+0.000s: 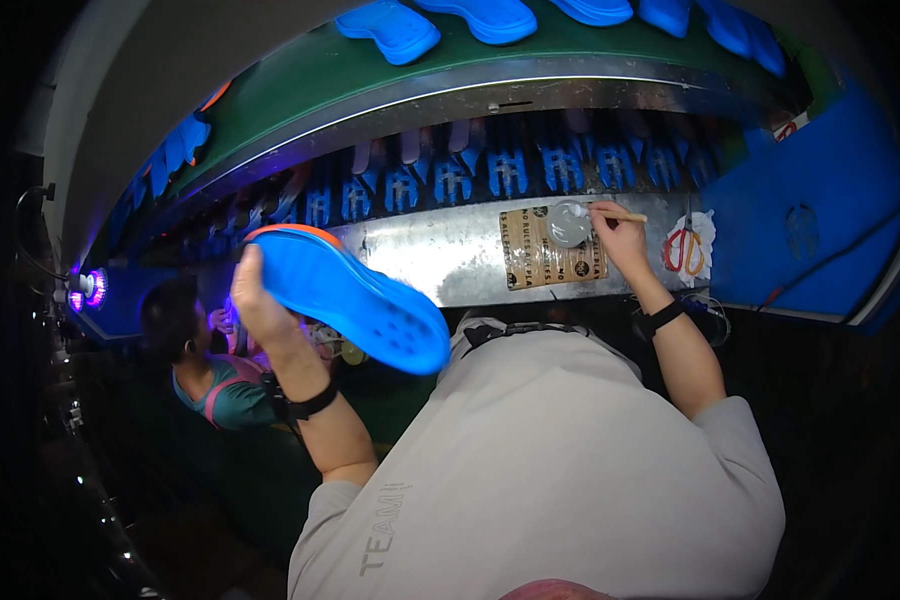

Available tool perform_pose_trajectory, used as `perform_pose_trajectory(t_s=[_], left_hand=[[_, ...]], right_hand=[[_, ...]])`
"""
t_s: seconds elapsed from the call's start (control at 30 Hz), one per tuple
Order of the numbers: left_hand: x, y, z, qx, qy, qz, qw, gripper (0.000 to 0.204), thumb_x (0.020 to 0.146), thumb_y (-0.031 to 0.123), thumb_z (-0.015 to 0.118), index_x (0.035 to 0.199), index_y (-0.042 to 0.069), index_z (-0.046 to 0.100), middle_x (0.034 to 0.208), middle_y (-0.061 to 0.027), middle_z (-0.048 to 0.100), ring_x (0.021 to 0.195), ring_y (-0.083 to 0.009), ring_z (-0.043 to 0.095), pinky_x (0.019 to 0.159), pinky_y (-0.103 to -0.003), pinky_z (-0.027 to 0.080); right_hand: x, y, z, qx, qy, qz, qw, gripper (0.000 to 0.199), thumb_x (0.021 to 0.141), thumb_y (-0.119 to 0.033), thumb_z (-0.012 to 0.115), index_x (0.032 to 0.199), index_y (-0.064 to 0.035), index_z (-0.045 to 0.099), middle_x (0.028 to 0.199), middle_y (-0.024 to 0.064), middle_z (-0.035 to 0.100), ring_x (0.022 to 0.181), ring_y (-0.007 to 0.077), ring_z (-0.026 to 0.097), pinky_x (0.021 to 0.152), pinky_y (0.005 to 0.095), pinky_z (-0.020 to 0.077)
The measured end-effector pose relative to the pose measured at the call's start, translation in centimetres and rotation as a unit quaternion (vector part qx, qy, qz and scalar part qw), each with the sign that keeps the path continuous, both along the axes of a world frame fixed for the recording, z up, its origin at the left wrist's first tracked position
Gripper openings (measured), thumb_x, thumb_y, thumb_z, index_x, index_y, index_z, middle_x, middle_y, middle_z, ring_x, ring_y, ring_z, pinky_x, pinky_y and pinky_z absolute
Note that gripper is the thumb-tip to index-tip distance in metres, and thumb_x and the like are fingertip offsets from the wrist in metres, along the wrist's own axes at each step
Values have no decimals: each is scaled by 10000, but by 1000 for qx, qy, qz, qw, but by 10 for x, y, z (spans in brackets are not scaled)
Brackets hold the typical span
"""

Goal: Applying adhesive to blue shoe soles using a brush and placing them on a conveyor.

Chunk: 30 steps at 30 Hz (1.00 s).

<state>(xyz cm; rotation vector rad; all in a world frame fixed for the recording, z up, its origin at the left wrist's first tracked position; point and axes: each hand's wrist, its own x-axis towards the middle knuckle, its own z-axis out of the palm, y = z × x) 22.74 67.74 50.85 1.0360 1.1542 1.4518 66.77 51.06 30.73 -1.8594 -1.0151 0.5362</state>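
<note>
A blue shoe sole point(365, 305) with an orange edge at its upper end is gripped at that end by my left hand point(260, 300). It is held up, tilted, in front of the metal ledge. On the right, my right hand point(625, 240) is closed on a brush point(620, 214) with a pale wooden handle. Its head is over or in a small round dish point(568, 228) that looks whitish inside; whether the bristles touch the contents I cannot tell. Under the dish lies a piece of printed brown cardboard point(525, 262), flat on the ledge.
Scissors with red and orange handles point(682, 250) lie on white paper at the ledge's right. Blue clamp-like holders point(455, 180) line the back. Above them, a green belt point(300, 100) carries several blue soles point(395, 30). Another person point(205, 350) is at the left, near a purple light point(94, 287).
</note>
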Motion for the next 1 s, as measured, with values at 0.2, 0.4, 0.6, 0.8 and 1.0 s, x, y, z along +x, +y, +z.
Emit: perform_pose_trajectory(t_s=[0.2, 0.4, 0.6, 0.8, 1.0], left_hand=[[70, -73, -59, -147, -293, -364, 872, 750, 975, 467, 555, 1482, -51, 363, 1384, -302, 531, 1198, -419, 606, 1032, -509, 496], [74, -87, -70, -179, -302, -506, 787, 826, 943, 398, 642, 1534, -32, 257, 1391, -268, 521, 1219, -375, 599, 1032, -470, 497], [72, -75, -75, -167, -205, -454, 851, 789, 933, 291, 673, 1529, -37, 274, 1369, -153, 546, 1219, -217, 584, 1030, -359, 488], [90, -82, -58, -173, -170, -470, 849, 818, 923, 321, 679, 1519, -69, 277, 1359, -168, 548, 1212, -217, 585, 1029, -345, 486], [100, -84, -51, -156, -157, -452, 864, 840, 917, 345, 678, 1526, -68, 272, 1353, -174, 552, 1188, -212, 602, 1004, -337, 505]], right_hand=[[9, -4, -24, -56, -47, 35, 997, 231, 936, -218, 670, 1043, -21, 724, 905, 89, 745, 854, 180, 703, 778, 304, 531], [-25, 11, 66, 74, 187, 59, 978, 197, 974, -132, 624, 1098, -3, 706, 953, 66, 719, 890, 138, 676, 830, 286, 527], [-66, 27, 149, 159, 240, 188, 939, 202, 975, -107, 616, 1125, -4, 704, 1010, 68, 716, 919, 133, 681, 848, 276, 525], [-74, 47, 165, 182, 178, 248, 935, 201, 935, -99, 646, 1099, -11, 722, 965, 87, 730, 874, 158, 683, 808, 297, 526], [-65, 42, 172, 206, 21, 290, 934, 157, 868, -73, 681, 998, -16, 749, 905, 99, 740, 782, 198, 648, 733, 327, 517]])
